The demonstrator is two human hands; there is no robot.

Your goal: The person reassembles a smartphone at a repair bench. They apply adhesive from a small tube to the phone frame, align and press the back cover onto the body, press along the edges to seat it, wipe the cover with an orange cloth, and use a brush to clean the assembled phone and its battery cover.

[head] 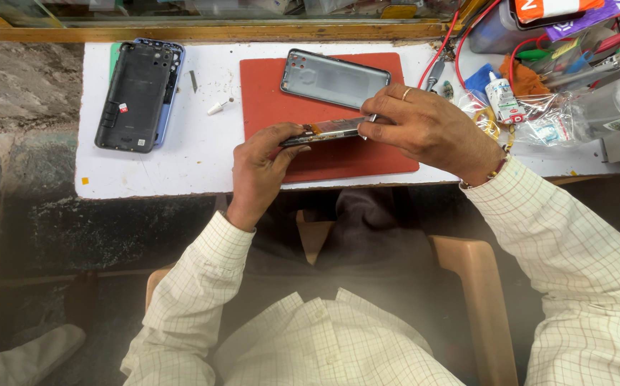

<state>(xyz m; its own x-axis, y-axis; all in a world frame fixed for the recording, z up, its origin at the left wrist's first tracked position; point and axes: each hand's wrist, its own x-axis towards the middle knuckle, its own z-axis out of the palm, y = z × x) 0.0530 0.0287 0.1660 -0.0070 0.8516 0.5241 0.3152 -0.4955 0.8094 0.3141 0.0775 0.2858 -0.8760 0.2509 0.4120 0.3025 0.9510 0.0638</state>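
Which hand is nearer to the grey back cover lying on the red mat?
Right. The right hand sits just below the grey back cover; the left hand is lower and further left.

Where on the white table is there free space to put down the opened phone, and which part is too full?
Free white table lies between the dark phone at left and the red mat, apart from a small white piece. The mat's near edge under the left hand is bare. The right end is crowded: glue bottle, plastic bags, red wires.

White worktop (pixel 181 161): red mat (pixel 274 93) at centre; left of mat, dark phone shell (pixel 135 96); right of mat, glue bottle (pixel 499 96).
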